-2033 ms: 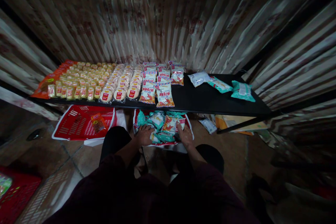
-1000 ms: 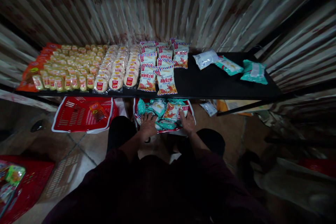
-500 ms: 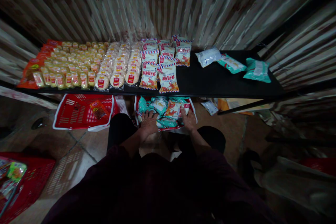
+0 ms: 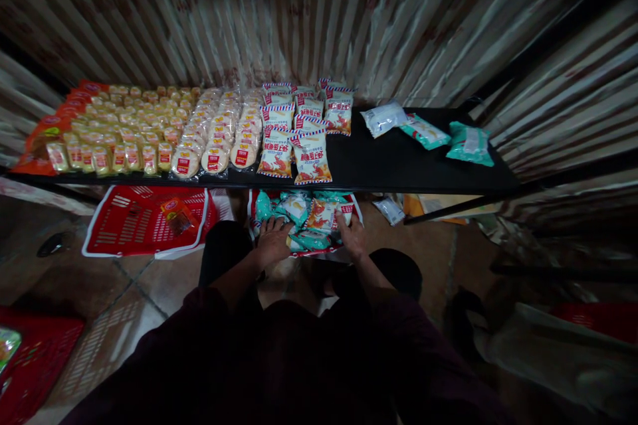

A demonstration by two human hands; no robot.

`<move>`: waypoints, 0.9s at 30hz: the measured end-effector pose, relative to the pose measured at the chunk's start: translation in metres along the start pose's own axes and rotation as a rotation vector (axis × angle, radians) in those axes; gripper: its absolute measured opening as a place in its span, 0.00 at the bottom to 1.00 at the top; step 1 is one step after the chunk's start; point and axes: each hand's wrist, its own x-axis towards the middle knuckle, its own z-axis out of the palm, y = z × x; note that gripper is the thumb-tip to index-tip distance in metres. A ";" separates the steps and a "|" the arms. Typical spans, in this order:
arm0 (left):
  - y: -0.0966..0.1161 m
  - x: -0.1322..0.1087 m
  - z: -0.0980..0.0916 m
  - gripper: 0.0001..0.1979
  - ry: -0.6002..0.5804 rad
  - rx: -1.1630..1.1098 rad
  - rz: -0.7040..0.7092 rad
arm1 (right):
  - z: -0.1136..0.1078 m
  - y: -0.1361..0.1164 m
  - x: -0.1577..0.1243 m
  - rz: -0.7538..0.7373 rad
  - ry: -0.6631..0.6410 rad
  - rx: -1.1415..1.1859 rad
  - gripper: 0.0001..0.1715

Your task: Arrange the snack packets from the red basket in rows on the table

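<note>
Between my knees stands a red basket (image 4: 359, 202) holding several teal snack bags (image 4: 294, 207) and a white snack bag with a shrimp picture (image 4: 321, 214). My left hand (image 4: 273, 242) lies on the packets at the basket's left side, palm down and fingers spread. At the right side, my right hand (image 4: 353, 238) has its thumb on a small white and red snack bag end (image 4: 345, 211), its other fingers partly hidden along the packet's far side. The basket's bottom is covered by the bags.
Above the basket, a black shelf (image 4: 379, 159) bears rows of small yellow packs (image 4: 119, 146), round wrapped crackers (image 4: 215, 163), white shrimp snack bags (image 4: 312, 158) and loose teal bags (image 4: 471, 143). Another red basket (image 4: 107, 229) with one orange packet stands left. A packet (image 4: 389, 210) lies on the floor.
The view has shifted, so the shelf and basket appear lower and slightly further left. Both hands stay at the basket, in nearly the same places on the packets.
</note>
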 end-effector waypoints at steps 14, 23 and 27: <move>0.012 0.034 -0.036 0.30 0.268 -0.143 0.043 | -0.027 -0.040 -0.013 -0.142 0.051 0.302 0.31; 0.010 0.042 -0.031 0.23 0.150 -0.120 0.151 | -0.033 -0.051 -0.010 -0.143 0.044 0.314 0.33; 0.010 0.039 -0.031 0.24 0.132 -0.143 0.135 | -0.029 -0.050 -0.012 -0.123 0.044 0.332 0.32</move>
